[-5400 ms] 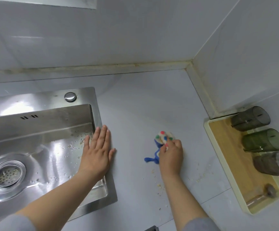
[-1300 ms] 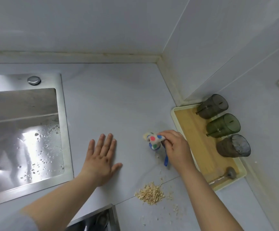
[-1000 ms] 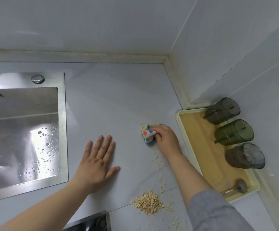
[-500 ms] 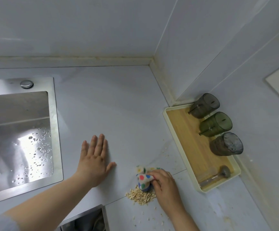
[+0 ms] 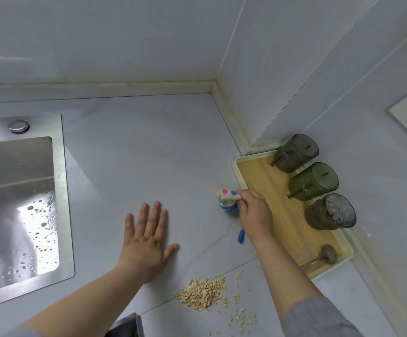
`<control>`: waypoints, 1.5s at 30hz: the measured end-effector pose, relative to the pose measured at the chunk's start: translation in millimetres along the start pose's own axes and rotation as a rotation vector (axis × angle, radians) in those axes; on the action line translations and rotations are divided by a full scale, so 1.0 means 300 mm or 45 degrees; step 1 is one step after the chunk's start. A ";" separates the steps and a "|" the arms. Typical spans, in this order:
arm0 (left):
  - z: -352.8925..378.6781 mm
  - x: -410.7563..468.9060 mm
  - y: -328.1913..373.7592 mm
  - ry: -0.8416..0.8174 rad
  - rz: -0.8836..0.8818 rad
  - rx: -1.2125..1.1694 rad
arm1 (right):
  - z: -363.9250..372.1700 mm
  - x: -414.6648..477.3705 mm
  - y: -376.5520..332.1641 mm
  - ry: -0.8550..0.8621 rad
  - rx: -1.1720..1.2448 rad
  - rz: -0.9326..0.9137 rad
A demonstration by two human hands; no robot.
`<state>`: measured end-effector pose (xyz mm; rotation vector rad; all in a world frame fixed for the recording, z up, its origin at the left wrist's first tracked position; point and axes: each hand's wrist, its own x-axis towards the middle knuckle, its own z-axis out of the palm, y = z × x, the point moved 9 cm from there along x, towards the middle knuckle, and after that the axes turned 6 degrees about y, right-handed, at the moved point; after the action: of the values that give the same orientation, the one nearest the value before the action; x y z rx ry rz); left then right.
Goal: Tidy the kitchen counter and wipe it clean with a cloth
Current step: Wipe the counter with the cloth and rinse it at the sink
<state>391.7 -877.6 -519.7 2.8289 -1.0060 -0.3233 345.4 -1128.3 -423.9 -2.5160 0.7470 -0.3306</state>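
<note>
Right hand (image 5: 254, 211) pinches the bunched spotted cloth (image 5: 228, 199) on the counter (image 5: 136, 154) beside the tray (image 5: 260, 181), likely to sweep crumbs toward the oat pile (image 5: 203, 291). Left hand (image 5: 146, 242) lies flat, fingers spread, bracing.

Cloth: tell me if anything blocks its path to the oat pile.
Nothing visible does. Between the cloth, gripped by the right hand, and the oat pile lies only bare counter; the left hand rests flat off to the side.

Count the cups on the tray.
3, in a row along the wall side of the tray: grey cup farthest, green cup in the middle, brown cup nearest. None looks hidden.
</note>
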 end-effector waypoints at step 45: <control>-0.053 -0.029 0.022 -0.460 -0.144 0.002 | -0.121 -0.609 0.109 0.031 0.025 0.447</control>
<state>384.9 -876.5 -501.8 2.8959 -0.8992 -0.8704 167.8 -1063.2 -426.2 -2.3084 1.1655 -0.2429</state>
